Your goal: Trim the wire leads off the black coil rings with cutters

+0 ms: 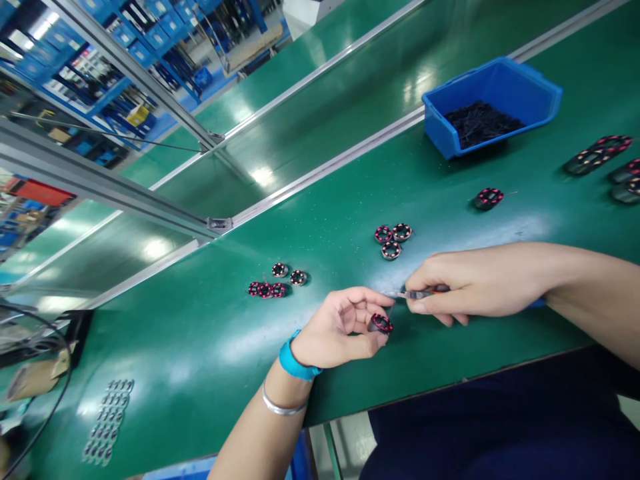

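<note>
My left hand [350, 327], with a teal band and a silver bangle at the wrist, grips a small round black part with pink spots [381, 324]. A thin wire stands up from that part. My right hand [460, 287] is closed around a slim metal-tipped tool [420, 293], whose tip reaches the left fingertips near the wire. Just beyond the hands lies a cluster of three similar round parts [391, 250]. Another group of several such parts [266, 290] rests left of them on the green table.
A blue bin [445, 137] holding dark pieces stands at the back right. One round part [489, 198] and a row of others [597, 155] lie right. Small metallic pieces [107, 420] form rows at lower left. A metal frame [150, 203] crosses the back.
</note>
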### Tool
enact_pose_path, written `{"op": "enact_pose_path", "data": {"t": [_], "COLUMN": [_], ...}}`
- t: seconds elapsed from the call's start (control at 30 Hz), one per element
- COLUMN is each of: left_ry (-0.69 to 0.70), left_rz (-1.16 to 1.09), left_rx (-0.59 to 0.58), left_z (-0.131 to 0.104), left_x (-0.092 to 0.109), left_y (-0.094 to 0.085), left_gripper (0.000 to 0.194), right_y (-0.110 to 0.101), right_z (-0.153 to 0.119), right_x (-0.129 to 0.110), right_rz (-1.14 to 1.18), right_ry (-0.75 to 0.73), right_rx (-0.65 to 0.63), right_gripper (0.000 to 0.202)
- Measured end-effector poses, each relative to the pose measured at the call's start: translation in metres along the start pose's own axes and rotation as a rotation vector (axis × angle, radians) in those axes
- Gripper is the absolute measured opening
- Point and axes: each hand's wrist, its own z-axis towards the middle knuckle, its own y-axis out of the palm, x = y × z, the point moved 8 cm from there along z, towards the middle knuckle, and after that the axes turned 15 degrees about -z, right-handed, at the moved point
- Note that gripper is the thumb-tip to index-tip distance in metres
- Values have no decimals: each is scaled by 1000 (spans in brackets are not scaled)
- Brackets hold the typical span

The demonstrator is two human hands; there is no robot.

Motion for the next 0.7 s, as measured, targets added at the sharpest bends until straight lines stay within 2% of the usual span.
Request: {"op": "enact_pose_path", "data": {"t": [0.37, 0.7], "left_ry": [-7, 9], "left_rz": [-44, -11], "left_rx": [8, 5], "left_z": [3, 2], "left_x": [-3, -1], "left_y": [0, 0], "left_gripper": [43, 43], "right_y": [0, 0], "right_z": [2, 3], "right_x": [-5, -7], "right_rz": [-62, -106], "right_ry": [40, 14], "right_rx": [-11, 8], "right_gripper": [30, 32]}}
